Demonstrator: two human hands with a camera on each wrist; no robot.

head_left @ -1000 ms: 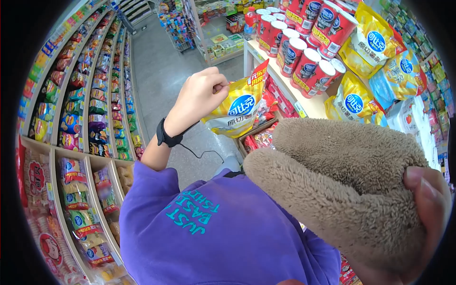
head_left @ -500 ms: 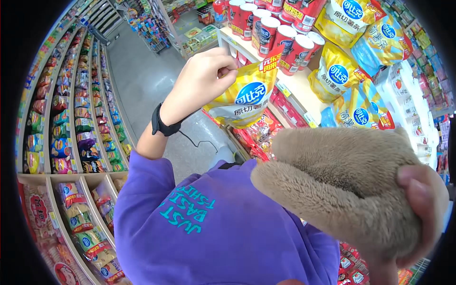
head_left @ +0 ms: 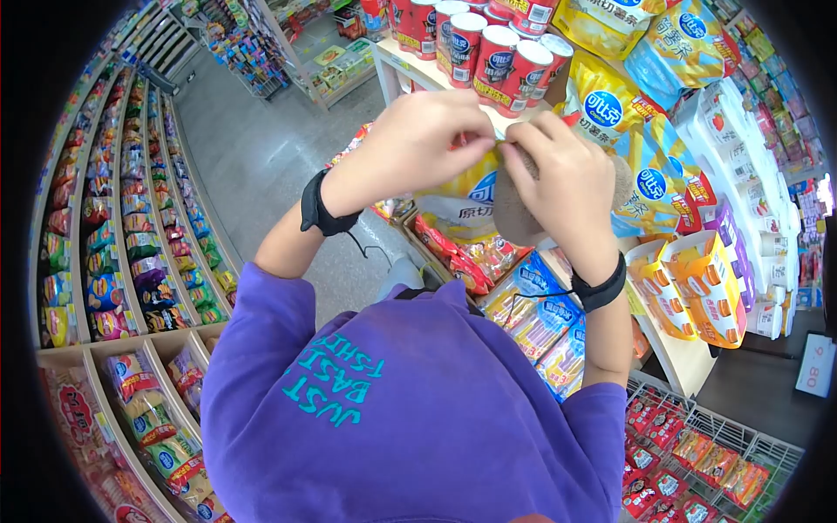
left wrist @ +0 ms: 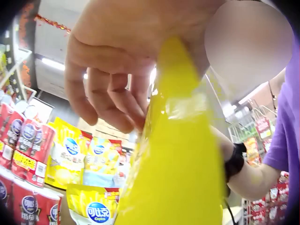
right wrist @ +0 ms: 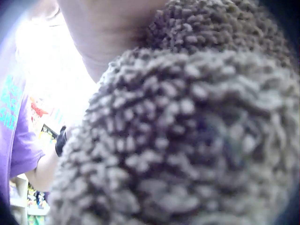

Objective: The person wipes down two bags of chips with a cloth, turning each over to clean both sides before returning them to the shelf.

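In the head view my left hand point(head_left: 423, 144) pinches the top of a yellow potato-snack bag point(head_left: 458, 212), which hangs below the curled fingers. The left wrist view has the bag's yellow edge point(left wrist: 173, 154) close to the camera. Beside the left hand, fingertips almost meeting it, is my right hand point(head_left: 567, 179), fingers bent. It holds a brown fuzzy plush piece point(head_left: 519, 216), mostly hidden behind the palm. Plush pile point(right wrist: 178, 136) fills most of the right wrist view. Both wrists wear black bands.
Red snack cans point(head_left: 501, 65) and more yellow bags point(head_left: 602, 96) stand on a display ahead. Orange boxes point(head_left: 697, 296) sit at its right edge, a wire basket point(head_left: 724, 444) below. Blue packs point(head_left: 545, 322) lie lower. Long snack shelves point(head_left: 131, 227) line the left.
My right hand has swung up and left, bringing the plush from the right foreground to the left hand and bag. The left hand still holds the bag. The view has shifted rightward.
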